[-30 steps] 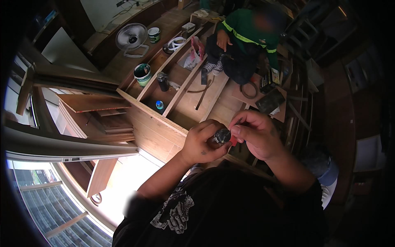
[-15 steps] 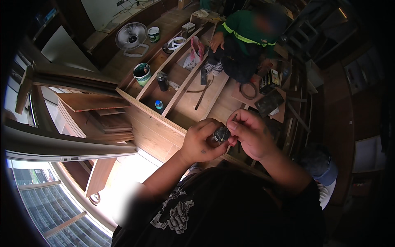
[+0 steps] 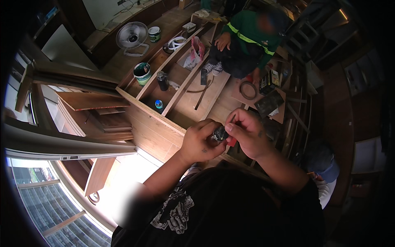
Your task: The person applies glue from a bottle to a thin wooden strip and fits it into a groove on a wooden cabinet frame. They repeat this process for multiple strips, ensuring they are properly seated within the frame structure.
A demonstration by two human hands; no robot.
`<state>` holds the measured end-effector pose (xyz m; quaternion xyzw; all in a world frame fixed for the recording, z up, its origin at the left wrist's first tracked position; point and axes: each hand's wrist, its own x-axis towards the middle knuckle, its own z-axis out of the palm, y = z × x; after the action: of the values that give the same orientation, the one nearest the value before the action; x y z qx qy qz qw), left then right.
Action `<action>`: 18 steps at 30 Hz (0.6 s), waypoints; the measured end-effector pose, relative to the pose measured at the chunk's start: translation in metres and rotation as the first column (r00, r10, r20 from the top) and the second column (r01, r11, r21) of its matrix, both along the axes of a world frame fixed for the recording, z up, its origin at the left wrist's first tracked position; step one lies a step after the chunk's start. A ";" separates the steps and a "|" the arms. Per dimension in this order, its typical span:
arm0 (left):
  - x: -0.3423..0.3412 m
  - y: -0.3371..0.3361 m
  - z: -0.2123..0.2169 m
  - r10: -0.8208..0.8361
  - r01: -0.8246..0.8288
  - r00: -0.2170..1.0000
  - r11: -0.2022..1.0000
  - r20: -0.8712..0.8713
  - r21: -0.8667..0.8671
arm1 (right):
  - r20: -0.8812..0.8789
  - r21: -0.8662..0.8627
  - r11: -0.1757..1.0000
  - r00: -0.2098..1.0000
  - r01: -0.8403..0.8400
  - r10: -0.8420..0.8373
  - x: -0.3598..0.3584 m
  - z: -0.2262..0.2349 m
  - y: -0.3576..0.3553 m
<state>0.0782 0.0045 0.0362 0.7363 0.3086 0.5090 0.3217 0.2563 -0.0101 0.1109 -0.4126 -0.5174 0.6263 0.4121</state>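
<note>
The left hand (image 3: 200, 142) grips a small dark tool (image 3: 219, 133), held up in front of the chest. The right hand (image 3: 248, 133) closes around its tip, pinching a thin bit (image 3: 231, 120). Far below, a person in a green jacket (image 3: 247, 35) crouches on a wooden frame (image 3: 142, 112) beside a paint can (image 3: 142, 73) and a fan (image 3: 131, 36).

The person wears a black short-sleeved T-shirt (image 3: 230, 206) with a pale grey-white graphic print (image 3: 175, 210) on the chest, left of the shirt's middle. Both forearms are bare below the sleeves. The left hand (image 3: 201, 142) and right hand (image 3: 249, 133), above the shirt, are ungloved; small dark marks show on each.
</note>
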 end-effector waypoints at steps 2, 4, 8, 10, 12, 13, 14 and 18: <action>0.001 -0.001 0.001 0.013 -0.013 1.000 1.000 -0.018 0.000 | 0.021 -0.001 1.000 1.000 -0.007 0.007 0.001 -0.001 0.000; -0.001 -0.001 -0.001 0.008 -0.008 0.999 1.000 -0.039 -0.008 | 0.064 0.009 1.000 0.998 -0.018 0.018 0.001 -0.001 0.001; -0.005 -0.001 -0.001 -0.005 0.003 0.998 1.000 -0.061 -0.028 | 0.121 0.016 0.998 0.991 -0.054 0.052 -0.002 0.003 0.003; -0.006 0.000 -0.002 -0.007 0.006 0.998 1.000 -0.055 -0.017 | 0.183 0.022 0.996 0.980 -0.089 0.083 -0.003 0.010 0.004; -0.007 -0.001 -0.002 -0.023 0.022 0.998 0.999 -0.061 -0.024 | 0.251 0.119 0.981 0.961 -0.152 0.118 -0.002 0.010 0.007; -0.008 -0.001 -0.001 -0.042 0.039 0.997 0.999 -0.066 -0.036 | 0.289 0.166 0.969 0.949 -0.183 0.130 0.000 0.009 0.009; -0.008 -0.001 -0.001 -0.060 0.057 0.996 0.997 -0.072 -0.048 | 0.306 0.173 0.958 0.937 -0.230 0.170 0.002 0.009 0.012; -0.005 -0.004 -0.002 -0.135 0.135 0.991 0.985 0.003 -0.109 | 0.426 0.221 0.882 0.855 -0.416 0.296 0.013 0.014 0.026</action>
<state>0.0732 0.0005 0.0342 0.7380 0.2861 0.4668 0.3945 0.2689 0.0156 0.1246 -0.3530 -0.7457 0.5125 0.2379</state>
